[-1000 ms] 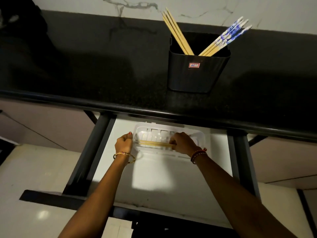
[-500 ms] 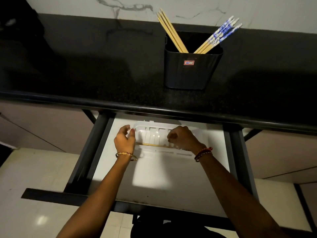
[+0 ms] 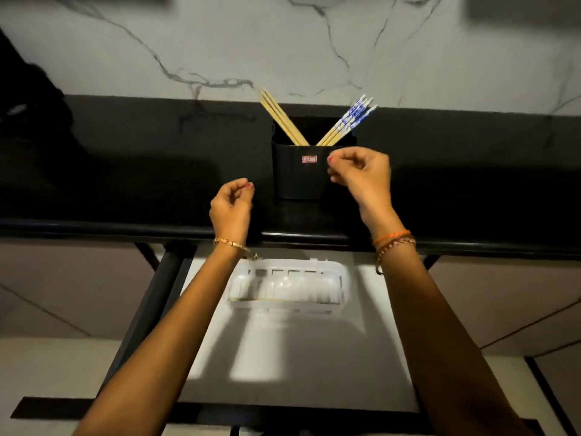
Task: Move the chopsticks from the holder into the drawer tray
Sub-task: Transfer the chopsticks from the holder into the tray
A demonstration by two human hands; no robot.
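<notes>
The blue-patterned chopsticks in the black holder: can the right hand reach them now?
Probably yes. The right hand is raised at the black holder, holding nothing, and the blue-patterned chopsticks stick out above the rim with nothing over them.

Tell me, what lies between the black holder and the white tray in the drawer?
In the head view, only the dark counter and its front edge separate holder from tray.
</notes>
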